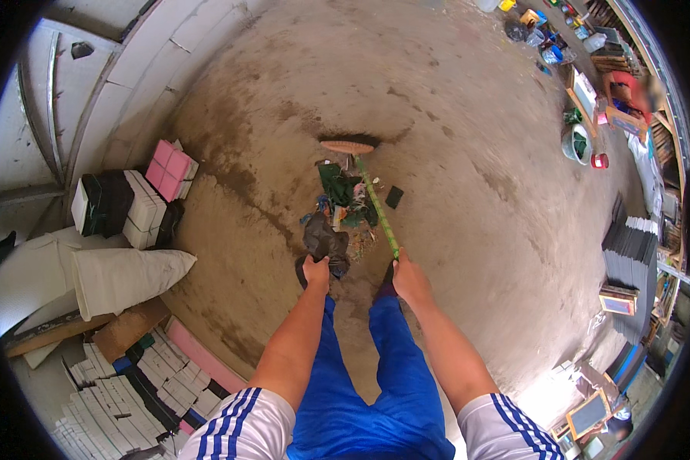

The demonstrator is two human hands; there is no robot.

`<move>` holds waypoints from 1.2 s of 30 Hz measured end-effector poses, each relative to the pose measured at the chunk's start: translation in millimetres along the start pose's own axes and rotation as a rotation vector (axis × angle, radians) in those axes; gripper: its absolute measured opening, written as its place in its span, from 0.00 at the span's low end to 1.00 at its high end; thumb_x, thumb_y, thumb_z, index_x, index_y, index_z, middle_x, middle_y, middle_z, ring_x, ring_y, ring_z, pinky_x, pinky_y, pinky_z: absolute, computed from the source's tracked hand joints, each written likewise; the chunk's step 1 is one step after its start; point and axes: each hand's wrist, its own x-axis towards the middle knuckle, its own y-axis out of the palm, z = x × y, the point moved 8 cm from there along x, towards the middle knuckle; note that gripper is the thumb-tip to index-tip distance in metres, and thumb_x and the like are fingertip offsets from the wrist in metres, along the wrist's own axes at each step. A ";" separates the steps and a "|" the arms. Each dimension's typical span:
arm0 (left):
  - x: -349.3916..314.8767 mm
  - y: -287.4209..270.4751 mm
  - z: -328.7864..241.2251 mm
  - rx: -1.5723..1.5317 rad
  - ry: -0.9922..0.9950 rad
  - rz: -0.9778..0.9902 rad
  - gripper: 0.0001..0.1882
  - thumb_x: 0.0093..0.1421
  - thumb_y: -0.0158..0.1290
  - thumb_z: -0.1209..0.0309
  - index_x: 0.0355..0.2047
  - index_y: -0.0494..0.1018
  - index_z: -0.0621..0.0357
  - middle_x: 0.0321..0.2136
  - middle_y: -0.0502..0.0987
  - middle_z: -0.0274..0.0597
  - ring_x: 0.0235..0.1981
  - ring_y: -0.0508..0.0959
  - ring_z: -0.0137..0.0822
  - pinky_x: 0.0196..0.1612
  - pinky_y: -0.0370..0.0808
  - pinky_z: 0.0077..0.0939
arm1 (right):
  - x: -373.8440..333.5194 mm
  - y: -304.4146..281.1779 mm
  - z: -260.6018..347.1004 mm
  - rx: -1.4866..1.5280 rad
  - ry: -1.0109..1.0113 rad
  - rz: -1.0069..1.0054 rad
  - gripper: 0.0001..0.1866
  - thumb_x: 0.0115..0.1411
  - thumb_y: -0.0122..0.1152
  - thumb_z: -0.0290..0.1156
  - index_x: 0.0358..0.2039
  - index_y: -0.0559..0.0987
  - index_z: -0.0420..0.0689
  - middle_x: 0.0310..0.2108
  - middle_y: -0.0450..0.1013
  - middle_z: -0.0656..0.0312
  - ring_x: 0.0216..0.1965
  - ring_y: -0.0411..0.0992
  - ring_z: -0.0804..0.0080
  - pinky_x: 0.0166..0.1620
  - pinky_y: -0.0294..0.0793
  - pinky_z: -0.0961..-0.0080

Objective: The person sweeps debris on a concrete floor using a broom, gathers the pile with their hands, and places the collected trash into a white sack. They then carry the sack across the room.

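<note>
My right hand (412,280) is closed around the end of a broom's green patterned handle (379,207). The handle runs away from me to a pinkish-orange broom head (347,146) on the floor. My left hand (316,272) grips the near edge of a crumpled black plastic bag (326,236), whose opening I cannot make out. Against the bag's far side, between it and the broom head, lies a heap of rubbish with dark green scraps (337,184), paper bits and loose litter. A small dark flat piece (394,197) lies apart, right of the handle.
Pink and white boxes (167,170), a white sack (130,280) and stacked pale blocks (111,406) line the left side. Along the right stand a bucket (576,144), dark stacked sheets (631,257) and framed boards (588,412). A person in red (629,96) is at the far right, another person at lower right.
</note>
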 end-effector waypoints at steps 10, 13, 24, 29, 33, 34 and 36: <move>-36.0 0.5 -9.8 0.128 -0.128 0.154 0.37 0.67 0.57 0.69 0.71 0.53 0.63 0.70 0.55 0.55 0.69 0.59 0.56 0.69 0.66 0.51 | -87.6 30.1 -77.5 0.014 -0.069 0.023 0.26 0.71 0.46 0.38 0.66 0.64 0.44 0.33 0.78 0.40 0.36 0.77 0.35 0.41 0.74 0.41; -24.8 -6.3 6.5 0.162 -0.086 0.182 0.37 0.67 0.57 0.67 0.71 0.53 0.62 0.70 0.56 0.55 0.69 0.59 0.55 0.69 0.67 0.50 | -95.5 0.8 -58.1 -0.067 -0.056 0.026 0.26 0.71 0.46 0.39 0.66 0.65 0.46 0.31 0.78 0.42 0.33 0.77 0.36 0.38 0.74 0.40; -58.3 -15.4 -32.2 0.394 0.050 0.150 0.35 0.65 0.60 0.58 0.64 0.64 0.68 0.60 0.71 0.60 0.60 0.72 0.56 0.58 0.74 0.48 | 65.1 -39.5 45.7 -0.222 -0.100 -0.109 0.23 0.70 0.46 0.37 0.63 0.68 0.44 0.39 0.79 0.40 0.42 0.77 0.38 0.46 0.75 0.44; -69.9 -21.1 -59.4 0.460 0.070 0.084 0.34 0.64 0.60 0.54 0.59 0.70 0.71 0.52 0.77 0.61 0.53 0.78 0.55 0.52 0.77 0.48 | 0.9 8.9 -20.5 -0.217 -0.120 -0.087 0.19 0.71 0.44 0.40 0.57 0.70 0.45 0.34 0.78 0.40 0.37 0.77 0.39 0.40 0.75 0.41; -58.7 -22.3 -52.2 0.396 0.059 0.018 0.35 0.66 0.57 0.55 0.63 0.66 0.70 0.58 0.72 0.62 0.58 0.73 0.57 0.57 0.75 0.48 | -77.8 15.4 -59.6 -0.202 -0.028 0.038 0.24 0.71 0.44 0.42 0.64 0.67 0.49 0.31 0.78 0.40 0.33 0.77 0.38 0.38 0.74 0.41; -50.8 -24.0 -43.5 0.368 0.113 -0.041 0.35 0.67 0.57 0.56 0.65 0.64 0.69 0.59 0.71 0.63 0.60 0.72 0.58 0.58 0.74 0.48 | -89.3 11.7 -64.7 -0.202 -0.007 0.064 0.25 0.71 0.45 0.42 0.65 0.66 0.50 0.31 0.78 0.41 0.33 0.77 0.38 0.38 0.74 0.41; -44.5 -16.6 -39.4 0.388 0.127 0.067 0.36 0.67 0.57 0.58 0.67 0.60 0.68 0.62 0.67 0.62 0.63 0.69 0.58 0.61 0.73 0.50 | -100.5 2.2 -71.2 -0.184 0.041 0.056 0.26 0.71 0.45 0.41 0.66 0.66 0.50 0.32 0.78 0.42 0.33 0.77 0.38 0.38 0.74 0.41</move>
